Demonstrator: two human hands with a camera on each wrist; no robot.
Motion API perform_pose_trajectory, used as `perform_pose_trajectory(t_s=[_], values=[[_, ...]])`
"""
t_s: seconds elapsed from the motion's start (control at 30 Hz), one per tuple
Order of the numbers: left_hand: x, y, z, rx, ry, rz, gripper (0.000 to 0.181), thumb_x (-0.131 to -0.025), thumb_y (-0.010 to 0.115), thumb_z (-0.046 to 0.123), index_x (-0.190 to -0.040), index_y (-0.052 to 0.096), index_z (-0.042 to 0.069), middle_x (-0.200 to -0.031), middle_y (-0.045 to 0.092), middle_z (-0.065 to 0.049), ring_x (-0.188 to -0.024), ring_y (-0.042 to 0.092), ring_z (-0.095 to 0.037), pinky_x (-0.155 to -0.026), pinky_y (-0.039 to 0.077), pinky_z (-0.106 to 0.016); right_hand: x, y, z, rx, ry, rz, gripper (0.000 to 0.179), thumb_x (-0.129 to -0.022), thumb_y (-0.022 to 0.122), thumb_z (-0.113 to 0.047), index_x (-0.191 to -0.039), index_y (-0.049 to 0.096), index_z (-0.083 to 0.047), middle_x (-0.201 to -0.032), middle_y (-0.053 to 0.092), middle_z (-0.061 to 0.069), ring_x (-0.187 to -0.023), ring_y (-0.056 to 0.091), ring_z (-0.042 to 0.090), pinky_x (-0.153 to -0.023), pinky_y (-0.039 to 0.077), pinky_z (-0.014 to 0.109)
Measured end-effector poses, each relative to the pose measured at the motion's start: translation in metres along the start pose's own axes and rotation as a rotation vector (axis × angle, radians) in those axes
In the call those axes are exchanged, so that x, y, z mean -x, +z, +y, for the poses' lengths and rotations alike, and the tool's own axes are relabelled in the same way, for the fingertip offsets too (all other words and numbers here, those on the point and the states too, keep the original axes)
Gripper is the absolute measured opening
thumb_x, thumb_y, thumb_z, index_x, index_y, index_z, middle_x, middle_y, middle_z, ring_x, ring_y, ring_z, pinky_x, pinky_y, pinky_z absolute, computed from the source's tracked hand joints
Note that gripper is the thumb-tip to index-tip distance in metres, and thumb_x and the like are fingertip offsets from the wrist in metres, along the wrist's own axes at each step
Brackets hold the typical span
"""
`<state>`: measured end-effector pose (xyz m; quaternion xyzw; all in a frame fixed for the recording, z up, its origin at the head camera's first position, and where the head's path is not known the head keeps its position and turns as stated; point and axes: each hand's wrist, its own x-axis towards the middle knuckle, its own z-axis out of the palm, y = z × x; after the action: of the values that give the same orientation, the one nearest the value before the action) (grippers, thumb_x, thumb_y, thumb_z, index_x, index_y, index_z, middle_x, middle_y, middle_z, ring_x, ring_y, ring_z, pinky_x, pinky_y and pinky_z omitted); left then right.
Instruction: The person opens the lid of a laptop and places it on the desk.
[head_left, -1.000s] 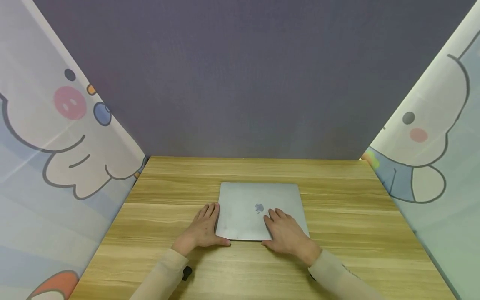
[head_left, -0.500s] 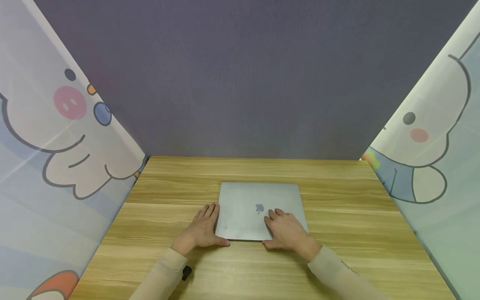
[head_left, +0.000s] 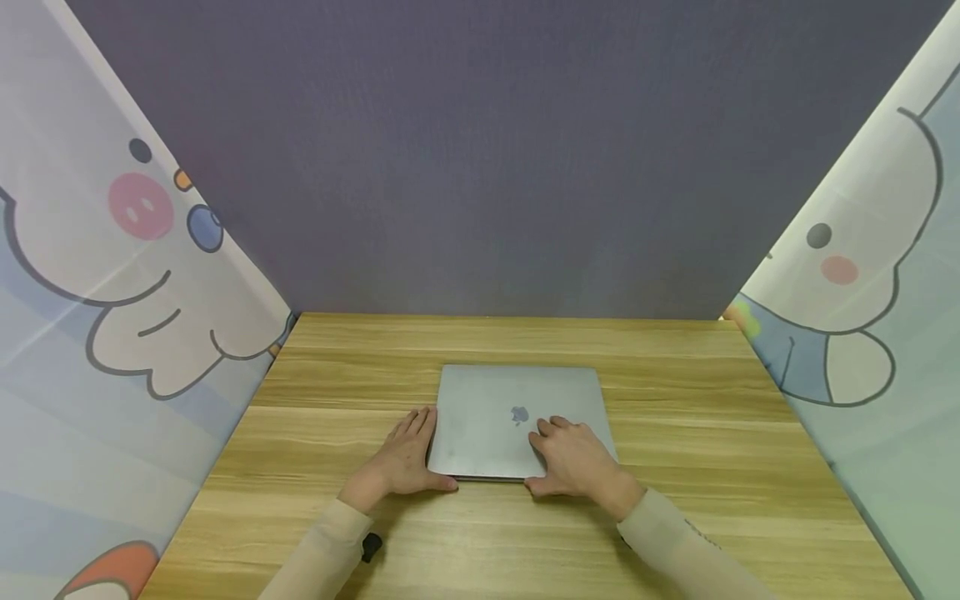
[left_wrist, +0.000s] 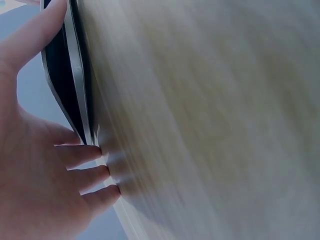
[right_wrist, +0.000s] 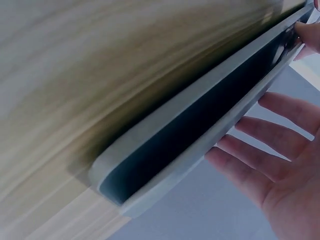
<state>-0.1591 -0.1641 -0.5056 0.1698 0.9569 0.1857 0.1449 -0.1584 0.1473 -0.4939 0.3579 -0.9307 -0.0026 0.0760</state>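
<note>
A silver laptop (head_left: 480,433) with an apple logo lies on the wooden table, its lid raised slightly along the front edge. A dark gap between lid and base shows in both wrist views. My left hand (head_left: 402,461) rests at the laptop's front left corner, fingers extended along the left side with tips down at the table, thumb (left_wrist: 37,30) at the front edge. My right hand (head_left: 576,462) holds the lid (right_wrist: 175,172) at the front right, fingers on its top and thumb (right_wrist: 307,35) at the gap under its edge.
The wooden table (head_left: 337,367) extends around the laptop. A dark grey panel (head_left: 510,167) stands along its back edge. Cartoon-printed curtains flank it, the left curtain (head_left: 60,358) and the right curtain (head_left: 900,433). A small black object (head_left: 371,547) shows beside the left sleeve.
The dark gap at the laptop's front edge has widened slightly as the lid lifts. My left hand has shifted a little to the left; the right hand stays nearly in place.
</note>
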Motion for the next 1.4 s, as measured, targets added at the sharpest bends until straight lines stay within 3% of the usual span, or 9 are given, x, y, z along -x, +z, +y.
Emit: perform_pose_trajectory(t_s=[0.2, 0.57, 0.9, 1.23, 1.4], values=[[0.000, -0.001, -0.001, 0.013, 0.001, 0.018, 0.130, -0.074, 0.081, 0.065, -0.160, 0.014, -0.006, -0.165, 0.018, -0.027, -0.153, 0.015, -0.043, -0.123, 0.017, -0.055, 0.000, -0.005, 0.001, -0.018, -0.009, 0.030, 0.050, -0.074, 0.075, -0.059, -0.092, 0.073, -0.012, -0.091, 0.067, 0.001, -0.078, 0.063, 0.021, -0.052, 0.054, 0.038], [0.003, -0.003, -0.005, 0.042, 0.019, 0.037, 0.125, -0.075, 0.083, 0.060, -0.159, 0.019, -0.005, -0.164, 0.021, -0.027, -0.152, 0.018, -0.044, -0.122, 0.021, -0.056, 0.002, -0.012, 0.002, -0.070, -0.029, 0.058, 0.040, -0.077, 0.075, -0.053, -0.084, 0.073, -0.014, -0.091, 0.069, 0.001, -0.078, 0.066, 0.022, -0.052, 0.055, 0.039], [0.006, -0.007, -0.007, 0.062, 0.037, 0.022, 0.118, -0.076, 0.084, 0.058, -0.159, 0.026, -0.003, -0.164, 0.021, -0.026, -0.152, 0.017, -0.044, -0.121, 0.021, -0.057, 0.001, -0.016, 0.006, -0.128, -0.063, 0.095, 0.034, -0.077, 0.078, -0.048, -0.076, 0.069, -0.016, -0.079, 0.064, -0.005, -0.066, 0.059, 0.015, -0.050, 0.051, 0.032], [0.005, -0.006, -0.008, 0.023, 0.031, 0.015, 0.116, -0.076, 0.082, 0.062, -0.159, 0.028, 0.001, -0.165, 0.021, -0.024, -0.152, 0.019, -0.043, -0.121, 0.023, -0.057, -0.001, -0.023, 0.011, -0.215, -0.081, 0.132, 0.028, -0.078, 0.080, -0.041, -0.077, 0.072, -0.014, -0.084, 0.071, -0.004, -0.072, 0.066, 0.014, -0.060, 0.057, 0.030], [0.004, -0.006, -0.010, 0.027, 0.055, 0.020, 0.114, -0.077, 0.080, 0.062, -0.160, 0.028, 0.002, -0.164, 0.021, -0.026, -0.151, 0.019, -0.044, -0.120, 0.023, -0.058, -0.002, -0.029, 0.014, -0.236, -0.082, 0.126, 0.028, -0.081, 0.078, -0.039, -0.086, 0.077, -0.011, -0.092, 0.075, 0.000, -0.081, 0.072, 0.018, -0.069, 0.061, 0.033]])
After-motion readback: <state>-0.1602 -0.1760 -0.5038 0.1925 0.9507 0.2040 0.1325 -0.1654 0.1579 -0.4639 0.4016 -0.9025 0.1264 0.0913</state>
